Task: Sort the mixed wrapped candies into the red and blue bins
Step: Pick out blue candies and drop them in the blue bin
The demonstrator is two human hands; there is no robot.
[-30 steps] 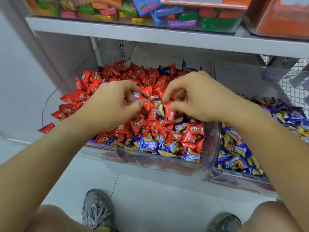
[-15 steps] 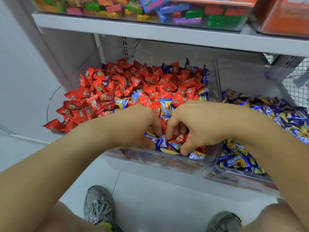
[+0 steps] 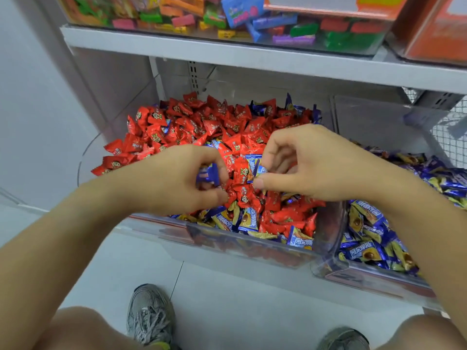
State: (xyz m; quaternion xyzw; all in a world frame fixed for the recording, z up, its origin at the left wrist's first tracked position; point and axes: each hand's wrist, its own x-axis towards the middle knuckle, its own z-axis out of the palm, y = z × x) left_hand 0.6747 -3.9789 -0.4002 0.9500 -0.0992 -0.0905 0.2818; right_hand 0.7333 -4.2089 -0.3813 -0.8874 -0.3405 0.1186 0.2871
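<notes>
A clear bin (image 3: 252,248) on the lower shelf holds a heap of red wrapped candies (image 3: 192,122) with blue ones mixed in along its front (image 3: 249,221). To its right a second clear bin (image 3: 353,274) holds blue and yellow wrapped candies (image 3: 366,248). Both hands hover over the middle of the left bin. My left hand (image 3: 177,180) grips blue wrapped candies (image 3: 208,174) in its curled fingers. My right hand (image 3: 310,162) pinches a blue wrapped candy (image 3: 255,165) between thumb and fingertips.
An upper shelf (image 3: 252,56) overhangs the bins and carries clear boxes of coloured sweets (image 3: 252,21). A wire mesh panel (image 3: 452,137) stands at the far right. My knees and grey shoes (image 3: 149,314) are below on the pale floor.
Both hands have lifted from the front of the left bin toward its middle. They were digging together low in the pile; now they are apart, each holding blue candy.
</notes>
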